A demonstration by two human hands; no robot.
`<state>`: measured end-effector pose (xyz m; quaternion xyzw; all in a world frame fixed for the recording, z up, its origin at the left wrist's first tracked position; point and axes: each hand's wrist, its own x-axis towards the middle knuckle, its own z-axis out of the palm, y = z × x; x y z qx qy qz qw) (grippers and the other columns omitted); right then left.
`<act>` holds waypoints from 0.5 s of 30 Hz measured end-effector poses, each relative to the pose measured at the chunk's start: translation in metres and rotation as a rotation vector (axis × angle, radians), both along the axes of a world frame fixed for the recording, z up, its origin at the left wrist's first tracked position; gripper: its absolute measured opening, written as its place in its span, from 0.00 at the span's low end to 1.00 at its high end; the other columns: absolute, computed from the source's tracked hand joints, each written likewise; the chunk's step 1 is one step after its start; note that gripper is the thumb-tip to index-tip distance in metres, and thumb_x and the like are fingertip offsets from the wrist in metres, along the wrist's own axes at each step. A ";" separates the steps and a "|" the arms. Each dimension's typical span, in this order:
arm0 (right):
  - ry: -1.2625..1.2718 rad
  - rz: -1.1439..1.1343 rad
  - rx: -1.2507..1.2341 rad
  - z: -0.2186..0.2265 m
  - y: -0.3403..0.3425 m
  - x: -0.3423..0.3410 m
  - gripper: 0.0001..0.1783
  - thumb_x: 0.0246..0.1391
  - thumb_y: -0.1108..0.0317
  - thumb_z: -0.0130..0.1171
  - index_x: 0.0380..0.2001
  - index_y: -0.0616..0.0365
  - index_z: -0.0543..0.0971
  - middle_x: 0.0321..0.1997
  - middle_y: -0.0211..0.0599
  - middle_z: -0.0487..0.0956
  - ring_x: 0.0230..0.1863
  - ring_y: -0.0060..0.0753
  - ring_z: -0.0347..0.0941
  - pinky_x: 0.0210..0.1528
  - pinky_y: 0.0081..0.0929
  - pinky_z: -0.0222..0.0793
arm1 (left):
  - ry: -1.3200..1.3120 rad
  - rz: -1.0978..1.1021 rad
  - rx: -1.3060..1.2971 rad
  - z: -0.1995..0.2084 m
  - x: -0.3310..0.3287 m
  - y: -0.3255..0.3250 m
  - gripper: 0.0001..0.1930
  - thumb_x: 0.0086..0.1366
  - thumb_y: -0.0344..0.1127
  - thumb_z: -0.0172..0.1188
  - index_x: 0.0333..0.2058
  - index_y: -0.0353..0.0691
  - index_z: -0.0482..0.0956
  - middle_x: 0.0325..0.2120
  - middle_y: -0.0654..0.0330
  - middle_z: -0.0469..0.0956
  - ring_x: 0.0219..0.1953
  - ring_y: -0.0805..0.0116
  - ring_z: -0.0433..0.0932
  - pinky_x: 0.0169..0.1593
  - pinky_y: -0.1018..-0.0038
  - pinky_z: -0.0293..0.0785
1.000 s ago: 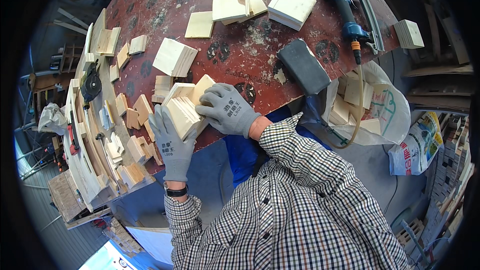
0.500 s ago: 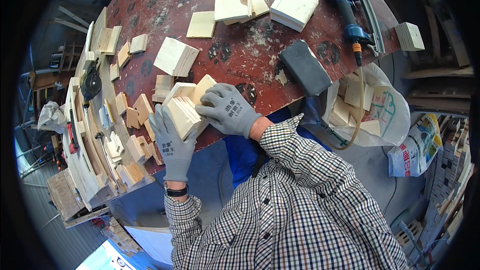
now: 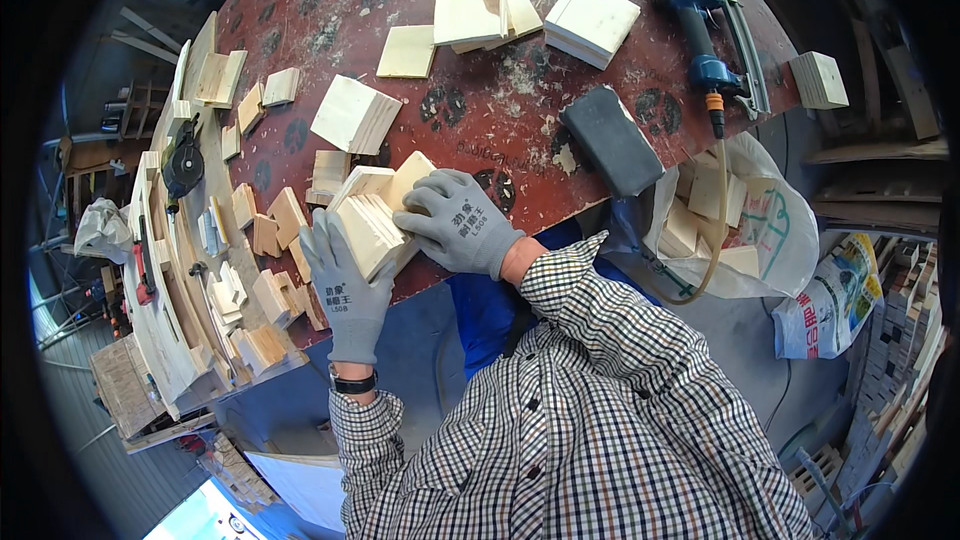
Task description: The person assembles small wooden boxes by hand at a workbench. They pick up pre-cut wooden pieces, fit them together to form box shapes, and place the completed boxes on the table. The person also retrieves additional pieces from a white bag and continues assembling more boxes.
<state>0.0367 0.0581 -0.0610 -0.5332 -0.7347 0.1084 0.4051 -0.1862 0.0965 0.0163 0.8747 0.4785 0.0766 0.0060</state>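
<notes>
I see the grey-gloved left hand (image 3: 348,290) and right hand (image 3: 458,223) grasping a pale wood stack (image 3: 368,233) between them, at the red bench's (image 3: 600,83) near edge. An uneven squeeze could, I judge, slide its flat, straight-edged layers apart and spill them. Rough flecks (image 3: 518,75) litter the scuffed top.

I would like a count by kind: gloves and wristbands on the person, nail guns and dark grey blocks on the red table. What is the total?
Grey gloves: 2
Black wristband: 1
Nail gun: 1
Dark grey block: 1
Total: 5
</notes>
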 end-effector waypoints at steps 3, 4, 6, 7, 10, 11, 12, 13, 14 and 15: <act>0.005 -0.009 0.019 0.000 0.000 0.001 0.24 0.54 0.62 0.67 0.56 0.40 0.79 0.54 0.34 0.76 0.64 0.45 0.69 0.72 0.54 0.61 | -0.002 -0.002 -0.001 -0.001 0.002 0.001 0.56 0.60 0.47 0.74 0.78 0.36 0.48 0.79 0.45 0.48 0.79 0.32 0.44 0.80 0.43 0.44; 0.018 -0.008 0.033 0.000 0.001 0.001 0.24 0.53 0.62 0.67 0.54 0.41 0.79 0.53 0.34 0.76 0.63 0.46 0.69 0.73 0.54 0.61 | -0.006 -0.003 -0.004 0.000 0.001 0.001 0.56 0.60 0.47 0.74 0.78 0.36 0.48 0.79 0.45 0.48 0.79 0.32 0.44 0.80 0.43 0.44; 0.025 -0.002 0.036 0.000 0.001 0.000 0.24 0.53 0.62 0.68 0.54 0.41 0.79 0.53 0.34 0.76 0.63 0.45 0.69 0.72 0.54 0.61 | -0.006 0.000 -0.007 0.000 0.000 0.000 0.56 0.60 0.47 0.74 0.78 0.36 0.48 0.79 0.45 0.49 0.80 0.32 0.44 0.80 0.43 0.44; 0.019 0.000 0.024 -0.001 0.001 0.000 0.24 0.54 0.62 0.68 0.55 0.40 0.79 0.54 0.33 0.76 0.64 0.45 0.69 0.72 0.54 0.61 | -0.006 0.002 -0.008 0.000 0.000 0.000 0.56 0.60 0.46 0.74 0.78 0.36 0.48 0.79 0.45 0.49 0.80 0.32 0.44 0.81 0.43 0.44; 0.011 0.000 0.010 0.000 0.000 0.001 0.25 0.54 0.62 0.68 0.56 0.39 0.79 0.55 0.33 0.76 0.64 0.45 0.69 0.71 0.54 0.62 | -0.011 0.000 -0.005 0.000 0.001 0.000 0.56 0.61 0.46 0.74 0.78 0.35 0.48 0.79 0.45 0.49 0.80 0.32 0.44 0.81 0.43 0.44; 0.010 -0.001 0.009 0.001 0.000 0.001 0.25 0.54 0.62 0.68 0.56 0.39 0.79 0.55 0.33 0.76 0.64 0.45 0.69 0.71 0.53 0.62 | -0.014 -0.001 -0.002 0.000 0.001 0.000 0.56 0.61 0.46 0.74 0.78 0.35 0.48 0.79 0.45 0.49 0.80 0.33 0.44 0.81 0.44 0.44; 0.011 -0.002 0.015 0.001 0.000 0.001 0.25 0.54 0.62 0.68 0.56 0.39 0.80 0.55 0.33 0.76 0.64 0.45 0.69 0.71 0.54 0.62 | -0.014 0.000 -0.001 0.000 0.001 0.000 0.56 0.61 0.46 0.74 0.78 0.35 0.48 0.79 0.45 0.49 0.80 0.33 0.44 0.81 0.44 0.44; 0.011 -0.004 0.020 0.001 0.000 0.001 0.25 0.54 0.62 0.68 0.56 0.39 0.80 0.55 0.33 0.76 0.64 0.45 0.69 0.70 0.54 0.62 | -0.014 0.000 0.000 -0.001 0.001 0.000 0.55 0.61 0.46 0.74 0.78 0.35 0.48 0.79 0.45 0.49 0.80 0.33 0.44 0.81 0.44 0.44; 0.012 -0.004 0.025 0.000 0.001 0.001 0.25 0.54 0.62 0.68 0.56 0.39 0.80 0.55 0.33 0.77 0.64 0.46 0.69 0.70 0.54 0.62 | -0.014 0.002 0.001 -0.002 0.001 0.000 0.55 0.61 0.45 0.74 0.78 0.35 0.48 0.79 0.45 0.49 0.80 0.33 0.44 0.81 0.44 0.44; 0.012 -0.004 0.022 0.000 0.001 0.001 0.25 0.54 0.62 0.68 0.56 0.39 0.80 0.55 0.33 0.77 0.64 0.46 0.69 0.70 0.54 0.62 | -0.013 0.000 0.004 -0.001 0.001 0.000 0.55 0.61 0.45 0.74 0.78 0.35 0.48 0.79 0.45 0.49 0.80 0.32 0.44 0.80 0.44 0.44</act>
